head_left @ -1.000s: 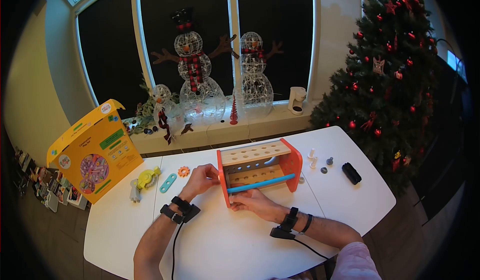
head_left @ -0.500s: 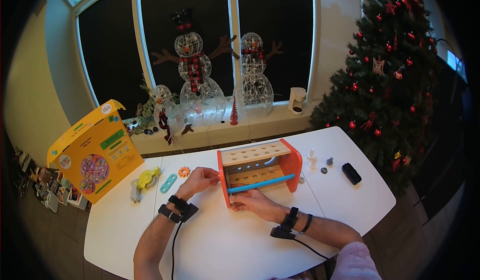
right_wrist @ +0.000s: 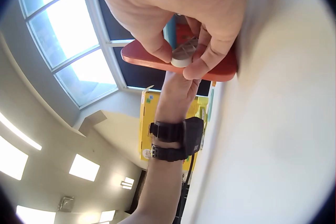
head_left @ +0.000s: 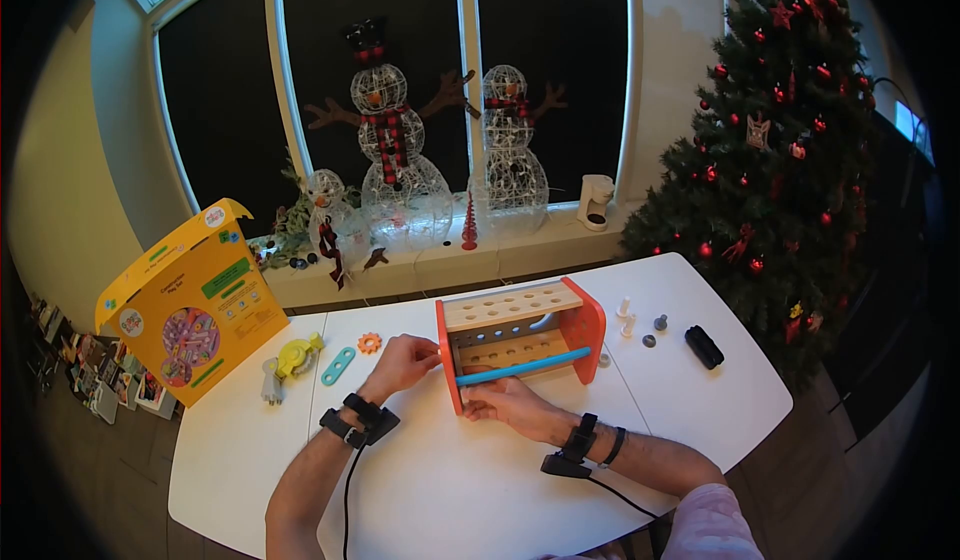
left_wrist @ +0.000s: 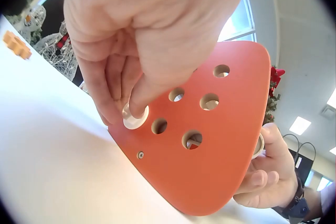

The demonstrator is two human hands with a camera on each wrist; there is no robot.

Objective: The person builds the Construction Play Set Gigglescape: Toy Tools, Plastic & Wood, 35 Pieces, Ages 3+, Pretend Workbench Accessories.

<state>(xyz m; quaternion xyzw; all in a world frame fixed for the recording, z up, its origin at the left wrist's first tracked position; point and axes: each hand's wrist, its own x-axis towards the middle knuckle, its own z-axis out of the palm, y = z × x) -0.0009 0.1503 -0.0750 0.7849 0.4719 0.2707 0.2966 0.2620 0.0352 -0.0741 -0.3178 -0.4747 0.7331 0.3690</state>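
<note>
A toy workbench (head_left: 513, 307) with red side panels, drilled wooden shelves and a blue bar (head_left: 525, 368) stands on the table. My left hand (head_left: 405, 362) is at its left panel (left_wrist: 231, 124). Thumb and fingers there pinch a white round piece, apparently a toy bolt (left_wrist: 135, 121), against the panel's outer face near its edge. At the front lower corner of the same panel, my right hand (head_left: 510, 405) pinches a pale round toy piece (right_wrist: 182, 60) between thumb and fingers. Its kind I cannot tell. Several holes in the panel show beside the left fingers.
Left on the table lie a yellow-green toy tool (head_left: 295, 356), a teal strip (head_left: 338, 366) and an orange gear (head_left: 369, 343), near a yellow box (head_left: 200, 305). To the right are white pieces (head_left: 626, 318), a grey bolt (head_left: 660, 322) and a black case (head_left: 703, 347).
My left hand has shifted very slightly down at the panel, its fingers still on the white piece. The right hand and workbench look nearly unchanged.
</note>
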